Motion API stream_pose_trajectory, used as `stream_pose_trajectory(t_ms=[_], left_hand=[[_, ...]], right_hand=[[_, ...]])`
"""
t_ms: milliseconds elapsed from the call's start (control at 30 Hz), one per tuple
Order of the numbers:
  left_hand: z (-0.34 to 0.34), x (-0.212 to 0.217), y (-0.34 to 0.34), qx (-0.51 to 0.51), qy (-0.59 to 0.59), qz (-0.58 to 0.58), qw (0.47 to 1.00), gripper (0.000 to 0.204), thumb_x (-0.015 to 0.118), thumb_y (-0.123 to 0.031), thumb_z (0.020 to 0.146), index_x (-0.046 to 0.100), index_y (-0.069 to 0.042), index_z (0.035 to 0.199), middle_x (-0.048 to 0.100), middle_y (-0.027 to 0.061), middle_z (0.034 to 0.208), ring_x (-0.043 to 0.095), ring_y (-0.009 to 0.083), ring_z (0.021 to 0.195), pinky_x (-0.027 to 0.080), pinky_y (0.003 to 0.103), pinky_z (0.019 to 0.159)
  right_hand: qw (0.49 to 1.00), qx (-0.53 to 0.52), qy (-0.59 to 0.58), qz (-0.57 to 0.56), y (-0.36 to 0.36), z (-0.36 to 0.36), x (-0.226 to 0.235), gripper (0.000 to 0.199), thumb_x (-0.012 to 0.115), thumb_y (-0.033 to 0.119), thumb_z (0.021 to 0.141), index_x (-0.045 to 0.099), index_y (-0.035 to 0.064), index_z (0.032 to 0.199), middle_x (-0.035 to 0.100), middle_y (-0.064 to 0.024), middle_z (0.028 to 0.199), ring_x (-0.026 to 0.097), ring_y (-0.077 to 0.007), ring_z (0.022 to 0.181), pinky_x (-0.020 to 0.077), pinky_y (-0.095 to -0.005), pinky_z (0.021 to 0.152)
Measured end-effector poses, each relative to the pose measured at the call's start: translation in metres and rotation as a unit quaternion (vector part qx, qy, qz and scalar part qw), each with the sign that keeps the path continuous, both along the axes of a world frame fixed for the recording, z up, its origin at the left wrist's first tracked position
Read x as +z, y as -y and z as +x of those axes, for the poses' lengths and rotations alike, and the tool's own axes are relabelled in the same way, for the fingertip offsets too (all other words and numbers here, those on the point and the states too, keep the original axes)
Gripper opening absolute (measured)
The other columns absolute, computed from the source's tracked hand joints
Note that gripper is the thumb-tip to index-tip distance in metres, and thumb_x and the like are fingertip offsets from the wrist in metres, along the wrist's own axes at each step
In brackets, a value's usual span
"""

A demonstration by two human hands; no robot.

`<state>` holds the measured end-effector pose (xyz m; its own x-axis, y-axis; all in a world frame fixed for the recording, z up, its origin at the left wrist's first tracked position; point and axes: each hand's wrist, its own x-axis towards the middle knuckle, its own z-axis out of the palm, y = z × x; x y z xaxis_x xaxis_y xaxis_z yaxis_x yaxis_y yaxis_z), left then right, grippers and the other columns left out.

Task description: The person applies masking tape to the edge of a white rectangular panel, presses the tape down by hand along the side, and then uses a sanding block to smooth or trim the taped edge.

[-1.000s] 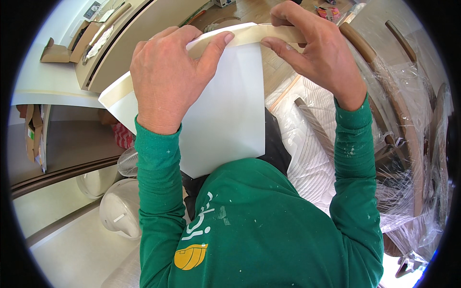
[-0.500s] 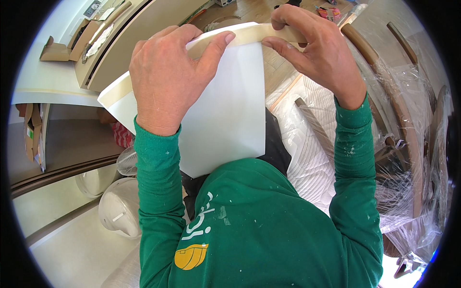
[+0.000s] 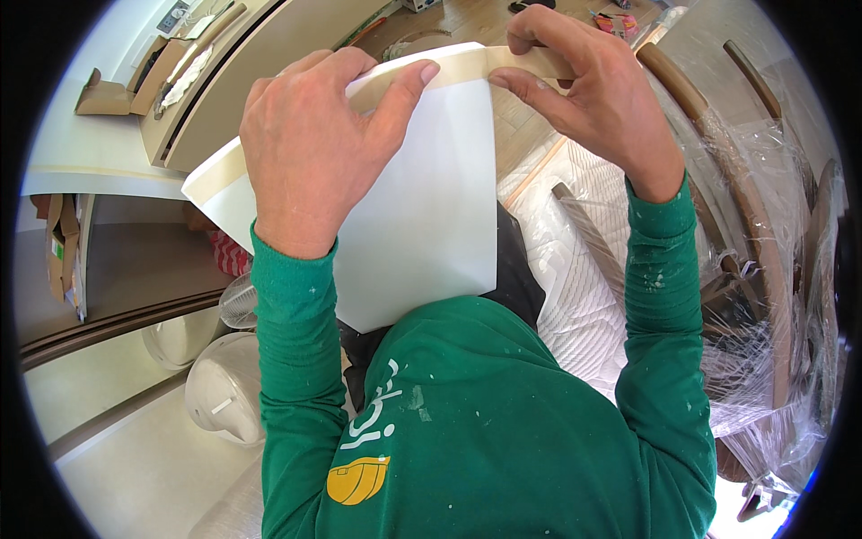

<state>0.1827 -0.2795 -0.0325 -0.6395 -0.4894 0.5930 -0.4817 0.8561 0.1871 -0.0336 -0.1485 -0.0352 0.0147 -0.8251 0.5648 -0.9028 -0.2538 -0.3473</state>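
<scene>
A large white board (image 3: 422,207) leans against my lap, tilted with its far edge raised. Along that edge runs a strip of beige tape (image 3: 461,69), sticking out past the board's right corner. My left hand (image 3: 310,148) is closed over the far edge, its thumb pressed on the tape and its fingers behind. At the right corner my right hand (image 3: 597,99) pinches the free end of the tape between thumb and curled fingers. Whether a roll sits inside that hand is hidden.
To the left stand a drawer unit (image 3: 242,85), an open cardboard box (image 3: 153,76) and a plastic-wrapped white rounded object (image 3: 224,386). On the right are a white quilted mattress-like pad (image 3: 575,269) and brown curved furniture parts (image 3: 759,242) in clear film.
Almost nothing differs. My hands, the board and the tape keep nearly the same places, with only a very slight shift.
</scene>
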Motion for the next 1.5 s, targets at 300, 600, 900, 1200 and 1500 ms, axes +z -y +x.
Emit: stream_pose_trajectory(t_ms=[300,600,900,1200,1500], left_hand=[[0.003,0.001,-0.001,-0.015,-0.005,-0.024,1.000,0.048,0.080,-0.049,0.088,0.076,-0.001,0.085,0.066,0.0135,0.071,0.059,0.0309,0.056,0.044,0.040,0.056],[0.004,0.000,-0.002,-0.024,-0.020,-0.060,0.998,0.050,0.084,-0.051,0.083,0.074,-0.002,0.080,0.067,0.0113,0.071,0.060,0.0326,0.059,0.044,0.041,0.060],[0.000,0.006,-0.012,-0.024,0.001,-0.089,0.996,0.050,0.088,-0.051,0.078,0.075,-0.003,0.082,0.070,0.0097,0.074,0.063,0.0318,0.064,0.045,0.039,0.068],[-0.003,0.016,-0.024,-0.046,0.020,-0.078,0.996,0.041,0.086,-0.041,0.083,0.078,-0.001,0.089,0.073,0.0133,0.078,0.068,0.0338,0.066,0.050,0.040,0.066],[-0.006,0.023,-0.035,-0.043,0.043,-0.071,0.996,0.041,0.085,-0.042,0.085,0.079,-0.002,0.091,0.075,0.0129,0.082,0.070,0.0337,0.072,0.052,0.040,0.072]], right_hand=[[0.998,0.012,0.053,-0.009,0.002,-0.003,-0.001,0.030,0.081,0.019,0.088,0.060,0.0016,0.099,0.064,-0.0160,0.086,0.066,-0.0339,0.079,0.0519,-0.0394,0.070],[0.995,0.014,0.097,-0.013,0.001,-0.003,-0.004,0.029,0.083,0.018,0.088,0.060,0.0021,0.097,0.063,-0.0134,0.084,0.063,-0.0260,0.074,0.0498,-0.0352,0.068],[0.996,-0.023,0.079,-0.037,-0.010,0.009,0.007,0.024,0.080,0.018,0.087,0.065,0.0003,0.096,0.067,-0.0122,0.080,0.066,-0.0240,0.071,0.0515,-0.0352,0.066],[0.983,0.070,0.159,-0.056,-0.008,-0.006,-0.017,0.034,0.080,0.008,0.091,0.075,0.0040,0.124,0.073,-0.0053,0.103,0.065,-0.0147,0.094,0.0556,-0.0299,0.086],[0.992,0.046,0.109,-0.034,-0.015,-0.015,-0.016,0.031,0.078,0.028,0.089,0.079,0.0076,0.112,0.071,-0.0130,0.090,0.067,-0.0310,0.079,0.0529,-0.0399,0.072]])
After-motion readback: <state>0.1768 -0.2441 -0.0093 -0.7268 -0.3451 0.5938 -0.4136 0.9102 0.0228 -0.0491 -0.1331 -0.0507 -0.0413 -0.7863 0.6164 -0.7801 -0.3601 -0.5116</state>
